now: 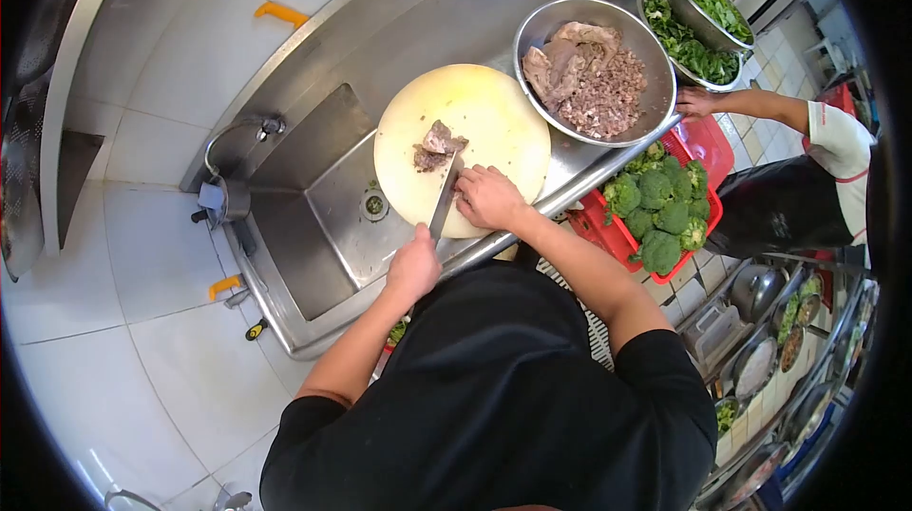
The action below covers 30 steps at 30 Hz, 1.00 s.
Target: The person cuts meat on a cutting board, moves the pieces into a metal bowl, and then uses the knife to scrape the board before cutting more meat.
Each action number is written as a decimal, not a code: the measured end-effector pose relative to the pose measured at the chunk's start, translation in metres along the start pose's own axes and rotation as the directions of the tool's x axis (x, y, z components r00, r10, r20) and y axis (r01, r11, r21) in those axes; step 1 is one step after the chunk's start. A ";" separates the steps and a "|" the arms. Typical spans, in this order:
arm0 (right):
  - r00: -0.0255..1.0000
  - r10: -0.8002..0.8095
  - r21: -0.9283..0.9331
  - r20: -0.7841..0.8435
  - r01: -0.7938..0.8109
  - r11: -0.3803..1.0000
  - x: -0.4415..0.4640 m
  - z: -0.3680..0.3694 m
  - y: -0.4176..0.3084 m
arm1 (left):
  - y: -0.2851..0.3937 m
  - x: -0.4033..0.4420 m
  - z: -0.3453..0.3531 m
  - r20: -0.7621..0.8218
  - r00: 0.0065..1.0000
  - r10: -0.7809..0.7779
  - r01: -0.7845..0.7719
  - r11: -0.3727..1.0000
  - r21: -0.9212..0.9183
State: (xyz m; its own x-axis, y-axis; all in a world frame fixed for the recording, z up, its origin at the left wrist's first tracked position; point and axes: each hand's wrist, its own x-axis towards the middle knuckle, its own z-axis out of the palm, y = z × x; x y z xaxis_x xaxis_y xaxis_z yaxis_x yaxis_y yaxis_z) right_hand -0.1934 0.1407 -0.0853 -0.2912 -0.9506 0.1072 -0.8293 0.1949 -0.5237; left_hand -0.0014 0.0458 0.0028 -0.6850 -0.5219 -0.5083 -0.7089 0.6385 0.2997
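Note:
My left hand (415, 262) grips the handle of a kitchen knife (444, 199) over a round, pale cutting board (408, 112). The blade points away from me, its tip at a small heap of cut, brownish meat (440, 142). Just right of the blade, my right hand (487, 198) rests on the board with curled fingers close together. Whatever lies beneath those fingertips is hidden. Beyond the board to the right, a steel bowl (523, 60) holds large pieces of similar meat and a pile of small diced bits.
A steel sink (313, 269) lies left of the board. Broccoli (657, 202) fills a red basket (608, 243) at the right. Bowls of leafy greens (679, 36) stand at the counter's far end, where a co-worker's hand (698, 103) touches the edge. Shelves with food bowls (755, 369) are lower right.

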 end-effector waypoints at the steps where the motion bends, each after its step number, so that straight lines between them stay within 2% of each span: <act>1: 1.000 0.003 0.020 0.004 -0.003 1.000 -0.001 -0.001 -0.002 | 0.000 0.005 0.001 -0.002 1.000 0.002 -0.002 1.000 -0.001; 5: 0.999 0.022 0.135 -0.036 -0.017 0.991 -0.008 -0.016 -0.004 | 0.001 0.029 -0.005 -0.020 0.999 0.036 -0.037 0.999 -0.023; 9: 0.995 0.090 0.211 -0.050 -0.078 0.974 -0.005 -0.019 -0.001 | 0.009 0.007 -0.034 -0.038 0.998 0.058 -0.059 0.998 -0.014; 12: 0.997 0.076 0.141 -0.007 -0.074 0.987 -0.002 -0.016 0.001 | 0.010 -0.016 -0.031 0.014 1.000 0.012 -0.013 1.000 0.008; 17: 0.999 0.045 0.108 -0.030 -0.041 0.993 -0.006 -0.008 0.001 | 0.018 0.002 0.008 -0.031 0.999 -0.027 0.026 0.999 -0.036; 21: 0.997 0.055 0.182 -0.050 -0.045 0.982 -0.007 -0.012 0.001 | 0.017 0.027 0.003 -0.035 0.999 0.002 -0.004 0.998 -0.061; 24: 0.987 0.087 0.250 -0.133 -0.052 0.967 -0.011 -0.020 -0.001 | 0.011 0.025 -0.014 -0.028 0.999 0.035 -0.036 0.999 -0.038; 26: 0.992 0.090 0.224 -0.086 -0.069 0.972 -0.012 -0.026 -0.002 | 0.023 0.004 -0.034 -0.015 0.999 0.045 -0.045 0.999 -0.020; 30: 0.995 0.092 0.158 -0.040 -0.085 0.984 -0.012 -0.015 0.004 | 0.020 -0.025 -0.027 0.046 0.999 -0.013 0.014 1.000 -0.007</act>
State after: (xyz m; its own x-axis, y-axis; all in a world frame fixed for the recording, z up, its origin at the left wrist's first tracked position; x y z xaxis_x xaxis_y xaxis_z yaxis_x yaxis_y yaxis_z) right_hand -0.1998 0.1567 -0.0763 -0.3850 -0.9183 0.0920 -0.7156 0.2341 -0.6581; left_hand -0.0030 0.0564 0.0436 -0.6669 -0.5037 -0.5491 -0.7193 0.6275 0.2980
